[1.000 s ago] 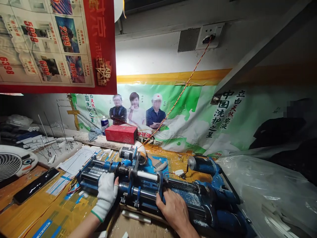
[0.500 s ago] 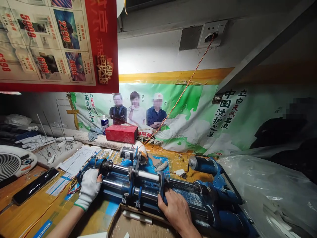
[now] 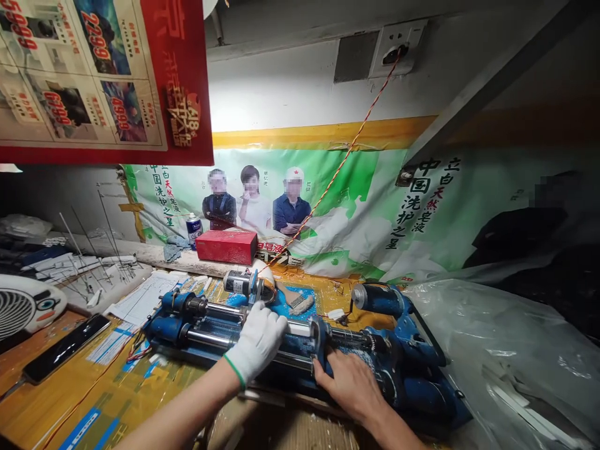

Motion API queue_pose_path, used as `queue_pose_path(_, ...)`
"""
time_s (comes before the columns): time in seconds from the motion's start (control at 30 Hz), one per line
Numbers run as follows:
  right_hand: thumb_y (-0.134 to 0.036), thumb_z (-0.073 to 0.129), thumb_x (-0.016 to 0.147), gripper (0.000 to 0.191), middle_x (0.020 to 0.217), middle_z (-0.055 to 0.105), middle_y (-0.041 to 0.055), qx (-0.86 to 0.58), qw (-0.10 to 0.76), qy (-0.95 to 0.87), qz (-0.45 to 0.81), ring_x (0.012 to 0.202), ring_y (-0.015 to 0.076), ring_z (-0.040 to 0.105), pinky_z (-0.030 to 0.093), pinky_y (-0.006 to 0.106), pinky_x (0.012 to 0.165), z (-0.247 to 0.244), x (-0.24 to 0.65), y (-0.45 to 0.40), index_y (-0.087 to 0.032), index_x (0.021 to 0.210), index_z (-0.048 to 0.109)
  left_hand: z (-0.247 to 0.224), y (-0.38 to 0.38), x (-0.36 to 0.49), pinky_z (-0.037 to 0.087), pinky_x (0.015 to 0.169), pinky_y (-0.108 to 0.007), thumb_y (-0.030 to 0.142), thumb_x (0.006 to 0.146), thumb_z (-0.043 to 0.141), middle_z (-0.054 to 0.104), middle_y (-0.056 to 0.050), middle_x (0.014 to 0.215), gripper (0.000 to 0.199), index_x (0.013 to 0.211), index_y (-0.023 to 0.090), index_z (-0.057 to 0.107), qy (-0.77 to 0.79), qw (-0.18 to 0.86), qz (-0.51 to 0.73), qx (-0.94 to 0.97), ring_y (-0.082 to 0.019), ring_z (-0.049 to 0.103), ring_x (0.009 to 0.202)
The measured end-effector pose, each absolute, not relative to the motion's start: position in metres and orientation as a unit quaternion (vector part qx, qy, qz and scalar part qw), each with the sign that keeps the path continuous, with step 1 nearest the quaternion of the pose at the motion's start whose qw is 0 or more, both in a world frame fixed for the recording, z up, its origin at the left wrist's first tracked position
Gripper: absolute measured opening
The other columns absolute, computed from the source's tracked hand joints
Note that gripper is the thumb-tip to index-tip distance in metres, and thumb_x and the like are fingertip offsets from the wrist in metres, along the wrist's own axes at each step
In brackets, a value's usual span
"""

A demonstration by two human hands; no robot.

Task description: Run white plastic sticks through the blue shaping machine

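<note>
A blue bench machine with steel rods [image 3: 209,338] and upright blue plates lies across the table. My left hand [image 3: 259,342], in a white glove with a green cuff, is closed over the machine's middle upright plate and hides most of it. My bare right hand [image 3: 351,384] grips the lower part of the right upright plate [image 3: 320,337], its thumb on the plate's near side. Between the two hands a shiny bar section [image 3: 300,328] shows. White dust covers parts of the machine.
Behind the machine are a small motor [image 3: 238,282], a brush [image 3: 296,299] and a red box [image 3: 227,245]. A phone [image 3: 65,347] and a white fan [image 3: 25,309] stand left. Plastic sheeting [image 3: 506,337] covers the right side. A twisted cord [image 3: 349,150] runs down from the wall socket.
My left hand has moved right, from the machine's left end to its middle plate. The right plate, with my right hand on it, has shifted right. The white rod between the plates no longer shows.
</note>
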State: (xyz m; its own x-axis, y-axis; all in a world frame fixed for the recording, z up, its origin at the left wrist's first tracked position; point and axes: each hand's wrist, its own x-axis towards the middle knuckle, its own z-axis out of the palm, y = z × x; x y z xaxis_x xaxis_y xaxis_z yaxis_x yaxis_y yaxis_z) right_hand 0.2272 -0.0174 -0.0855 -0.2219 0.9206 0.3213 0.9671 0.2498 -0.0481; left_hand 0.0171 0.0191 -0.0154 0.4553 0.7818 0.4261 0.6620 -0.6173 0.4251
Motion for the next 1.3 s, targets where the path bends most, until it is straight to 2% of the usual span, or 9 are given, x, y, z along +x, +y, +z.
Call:
queue_pose_path(0.17,-0.04,0.038,0.09,0.03,0.081,0.064,0.0022,-0.604,0.154,-0.78,-0.06,0.075,0.0192,0.059,0.031,0.03,0.068,-0.088,0.244,-0.02,-0.021,0.088,0.06,-0.05,-0.014,0.023,0.049,0.075,-0.035,0.038,0.079,0.058,0.064,-0.006,0.09,0.027,0.099,0.019,0.055,0.383,0.706,0.376,0.461,-0.02,0.062,0.083)
queue_pose_path(0.23,-0.04,0.038,0.09,0.029,0.08,0.063,0.0019,-0.6,0.161,-0.782,-0.056,0.074,0.0188,0.059,0.031,0.03,0.068,-0.087,0.238,-0.02,-0.021,0.086,0.06,-0.057,-0.016,0.027,0.05,0.081,-0.036,0.029,0.077,0.063,0.063,-0.009,0.103,0.034,0.107,0.018,0.051,0.338,0.794,0.442,0.245,-0.021,0.063,0.094)
queue_pose_path(0.37,-0.038,0.039,0.089,0.028,0.08,0.063,0.0026,-0.595,0.175,-0.782,-0.058,0.075,0.0187,0.058,0.03,0.03,0.068,-0.085,0.226,-0.019,-0.02,0.089,0.06,-0.052,-0.002,0.041,0.05,0.09,-0.039,0.011,0.079,0.059,0.062,-0.012,0.109,0.029,0.107,0.014,0.052,0.294,0.767,0.568,0.054,-0.021,0.062,0.1)
queue_pose_path(0.63,-0.039,0.04,0.089,0.026,0.08,0.063,0.002,-0.597,0.185,-0.778,-0.06,0.075,0.0181,0.057,0.029,0.029,0.068,-0.087,0.211,-0.016,-0.021,0.089,0.059,-0.046,0.016,0.054,0.054,0.086,-0.031,0.006,0.083,0.052,0.065,-0.008,0.099,0.022,0.103,0.012,0.056,0.276,0.714,0.644,-0.001,-0.016,0.064,0.093)
queue_pose_path(0.77,-0.037,0.042,0.088,0.024,0.077,0.062,0.002,-0.602,0.199,-0.769,-0.082,0.072,0.0171,0.056,0.028,0.029,0.067,-0.089,0.196,-0.015,-0.021,0.086,0.06,-0.05,0.011,0.056,0.052,0.087,-0.029,0.011,0.083,0.052,0.064,-0.009,0.102,0.023,0.106,0.013,0.055,0.296,0.723,0.623,0.035,-0.015,0.063,0.094)
queue_pose_path(0.87,-0.036,0.043,0.087,0.024,0.074,0.061,0.0019,-0.599,0.219,-0.764,-0.102,0.07,0.0165,0.056,0.028,0.029,0.067,-0.092,0.19,-0.015,-0.02,0.085,0.06,-0.054,-0.006,0.035,0.05,0.089,-0.035,0.027,0.081,0.058,0.063,-0.012,0.105,0.032,0.11,0.015,0.054,0.334,0.758,0.539,0.157,-0.019,0.062,0.097)
queue_pose_path(0.97,-0.036,0.041,0.087,0.025,0.073,0.061,0.0019,-0.593,0.238,-0.762,-0.111,0.07,0.016,0.055,0.028,0.029,0.068,-0.094,0.189,-0.015,-0.02,0.085,0.061,-0.057,-0.017,-0.024,0.046,0.091,-0.042,0.043,0.073,0.063,0.064,-0.011,0.1,0.04,0.103,0.016,0.059,0.455,0.636,0.481,0.396,-0.025,0.06,0.098)
queue_pose_path(1.13,-0.035,0.04,0.088,0.027,0.072,0.06,0.0024,-0.592,0.257,-0.755,-0.117,0.071,0.016,0.054,0.028,0.03,0.069,-0.098,0.19,-0.013,-0.02,0.084,0.061,-0.064,0.005,-0.141,0.036,0.098,-0.048,0.046,0.077,0.047,0.056,-0.013,0.117,0.045,0.11,0.016,0.054,0.71,0.055,0.472,0.519,-0.03,0.05,0.111)
queue_pose_path(1.3,-0.035,0.04,0.088,0.026,0.072,0.059,0.0021,-0.593,0.25,-0.756,-0.12,0.07,0.0169,0.053,0.027,0.031,0.069,-0.103,0.189,-0.011,-0.02,0.083,0.061,-0.087,0.023,-0.155,0.045,0.081,-0.048,0.044,0.08,0.044,0.062,-0.017,0.1,0.044,0.106,0.011,0.056,0.751,-0.109,0.347,0.551,-0.033,0.056,0.092)
